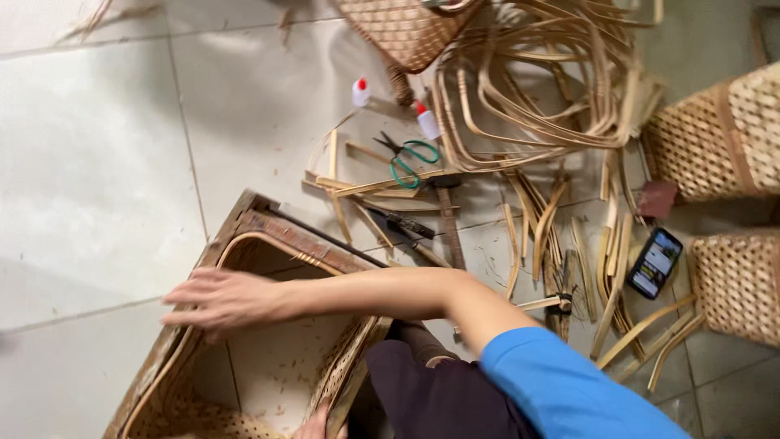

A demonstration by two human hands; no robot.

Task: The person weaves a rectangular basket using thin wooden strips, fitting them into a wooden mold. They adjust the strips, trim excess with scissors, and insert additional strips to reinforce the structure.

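A square woven basket [268, 244] with a brown wooden rim lies tilted on the tiled floor, its opening facing me. My right hand [223, 299] reaches across from the right on a bare arm with a blue sleeve. It lies flat on the basket's far-left rim with fingers spread, holding nothing. Only the fingertips of my left hand [318, 424] show at the bottom edge. They touch the basket's near woven wall, and the grip is hidden. My dark-trousered knee [439, 394] is beside the basket.
Green-handled scissors [406, 158], a hammer [447, 215], a dark hand tool [402, 223] and two small red-capped white bottles [360, 91] lie beyond the basket. Rattan hoops [536, 73] are piled at the back, loose strips [552, 236] and a phone [654, 262] right, woven baskets [723, 134] far right.
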